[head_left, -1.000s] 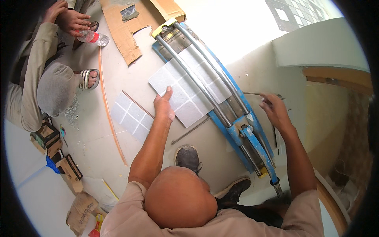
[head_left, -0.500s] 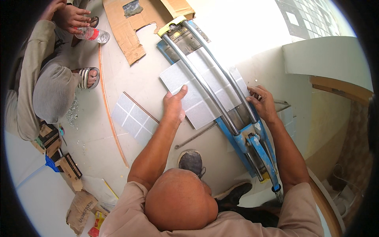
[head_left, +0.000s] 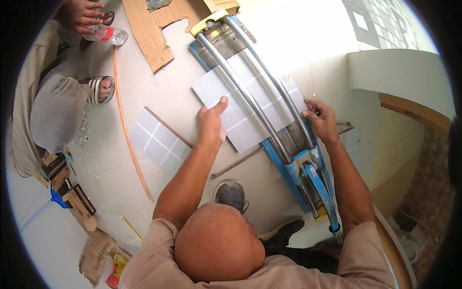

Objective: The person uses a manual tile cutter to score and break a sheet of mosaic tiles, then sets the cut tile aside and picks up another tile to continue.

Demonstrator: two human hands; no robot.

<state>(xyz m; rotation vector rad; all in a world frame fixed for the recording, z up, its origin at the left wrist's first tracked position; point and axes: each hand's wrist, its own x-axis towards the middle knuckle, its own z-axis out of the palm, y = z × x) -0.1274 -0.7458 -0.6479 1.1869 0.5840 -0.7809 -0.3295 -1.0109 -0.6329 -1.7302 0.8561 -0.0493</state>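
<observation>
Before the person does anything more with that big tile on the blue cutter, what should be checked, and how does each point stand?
1. Tile lies under the two rails of the blue cutter: ok.
2. Left hand rests on the tile's near left edge: ok.
3. Right hand at the tile's right edge: ok.
4. Tile square against the cutter's stop: cannot tell.
5. Cutter handle free of both hands: ok.
6. Seated person's sandalled foot apart from the cutter: ok.
</observation>
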